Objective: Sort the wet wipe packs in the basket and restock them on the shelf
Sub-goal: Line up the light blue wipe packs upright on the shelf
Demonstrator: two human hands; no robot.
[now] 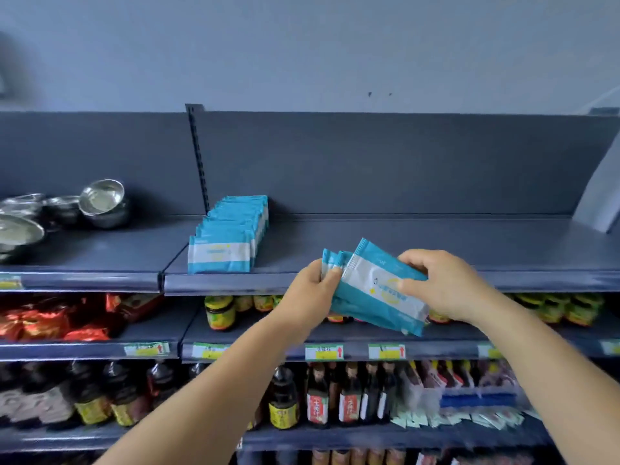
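Note:
I hold a small bunch of blue-and-white wet wipe packs (372,290) in front of the top shelf's front edge, fanned and tilted. My left hand (313,290) grips their left ends, thumb on the front. My right hand (439,283) grips the right side of the front pack, fingers curled over its top edge. On the dark grey top shelf (402,243) a row of the same packs (231,236) stands upright, running from the front edge back to the rear panel. The basket is out of view.
Steel bowls (100,203) sit on the top shelf at the left. Jars (219,312) and red packets (50,322) fill the shelf below, and dark sauce bottles (317,394) the one under that. To the right of the pack row lies bare shelf.

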